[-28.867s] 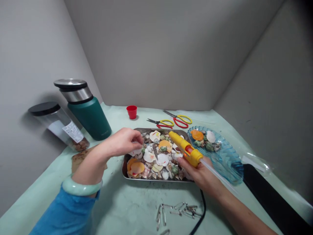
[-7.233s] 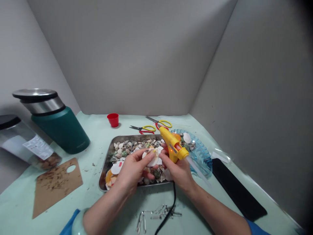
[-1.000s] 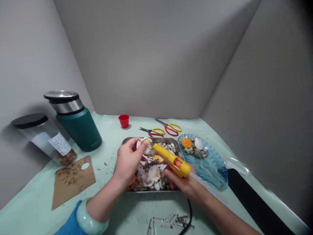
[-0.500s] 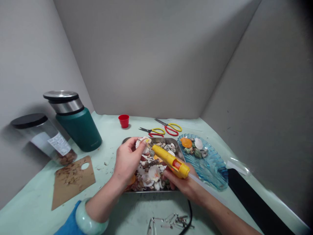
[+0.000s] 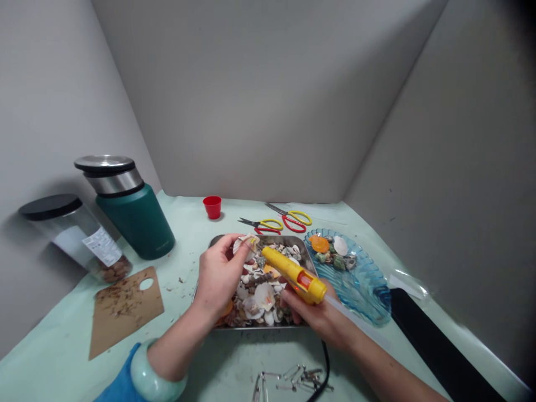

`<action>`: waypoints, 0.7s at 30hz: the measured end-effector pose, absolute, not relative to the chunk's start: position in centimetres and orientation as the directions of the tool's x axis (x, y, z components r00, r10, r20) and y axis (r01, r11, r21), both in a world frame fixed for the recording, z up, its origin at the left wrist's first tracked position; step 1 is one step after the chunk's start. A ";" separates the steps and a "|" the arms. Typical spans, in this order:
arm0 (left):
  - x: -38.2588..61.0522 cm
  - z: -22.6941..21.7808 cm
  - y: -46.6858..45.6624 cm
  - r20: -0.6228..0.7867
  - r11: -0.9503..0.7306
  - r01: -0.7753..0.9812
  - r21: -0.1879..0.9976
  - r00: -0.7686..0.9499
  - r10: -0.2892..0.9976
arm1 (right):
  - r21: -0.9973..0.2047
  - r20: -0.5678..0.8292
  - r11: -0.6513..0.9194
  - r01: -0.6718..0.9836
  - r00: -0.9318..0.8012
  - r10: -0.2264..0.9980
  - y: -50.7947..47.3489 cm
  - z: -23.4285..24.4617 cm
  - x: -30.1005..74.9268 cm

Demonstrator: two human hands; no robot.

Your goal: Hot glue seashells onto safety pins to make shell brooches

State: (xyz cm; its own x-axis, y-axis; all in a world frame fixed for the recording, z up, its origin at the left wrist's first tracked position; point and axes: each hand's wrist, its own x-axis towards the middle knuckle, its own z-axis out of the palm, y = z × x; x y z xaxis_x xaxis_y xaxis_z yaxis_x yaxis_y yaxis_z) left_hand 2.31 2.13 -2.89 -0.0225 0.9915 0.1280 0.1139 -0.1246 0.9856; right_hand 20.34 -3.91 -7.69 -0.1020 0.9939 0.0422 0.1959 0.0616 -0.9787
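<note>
Between the thumb and fingers of my left hand [image 5: 220, 276] is a whitish seashell [image 5: 245, 245], held above the back left of a metal tray [image 5: 262, 328]. A small yellow spot shows on that shell. My right hand [image 5: 314, 312] is wrapped round a yellow glue gun [image 5: 293, 273], whose nozzle points left at the shell, close to it. A red light glows on the gun, and a clear glue stick [image 5: 355, 319] sticks out of its back end. Many loose shells [image 5: 264, 296], white, orange and grey, fill the tray below both hands.
Two pairs of scissors [image 5: 268, 224] and a red cup [image 5: 212, 207] are behind the tray. To the right, a blue shell-shaped dish [image 5: 364, 290] holds shells. A green bottle [image 5: 136, 220], a clear jar [image 5: 84, 245] and cardboard [image 5: 125, 318] stand left. Metal clips [image 5: 299, 379] and a black cord [image 5: 326, 363] lie in front.
The glue gun has shifted very slightly to the right, its nozzle still close to the shell. My left hand keeps its hold on the shell in nearly the same spot.
</note>
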 end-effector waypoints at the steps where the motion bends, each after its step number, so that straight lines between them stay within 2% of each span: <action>1: 2.3 -2.9 2.1 0.129 -0.125 0.116 0.985 -0.026 0.991 | -0.979 0.041 0.060 0.193 -0.102 0.994 -3.9 -7.7 20.3; 7: 2.3 -2.9 2.1 0.148 -0.143 0.138 0.980 -0.028 0.989 | -0.983 0.053 0.070 0.169 -0.100 0.994 -4.0 -7.7 20.3; 21: 2.1 -2.6 2.4 0.090 -0.089 0.119 0.989 0.000 0.996 | -0.973 0.064 0.085 0.216 -0.099 0.993 -4.0 -7.8 20.3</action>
State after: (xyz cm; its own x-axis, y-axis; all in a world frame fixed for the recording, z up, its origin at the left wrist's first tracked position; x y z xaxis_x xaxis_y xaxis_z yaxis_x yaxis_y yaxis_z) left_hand 2.05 2.35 -2.56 -0.0002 0.9960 0.0896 0.1190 -0.0889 0.9889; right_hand 20.31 -3.98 -7.80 -0.0988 0.9930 0.0645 0.2162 0.0846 -0.9727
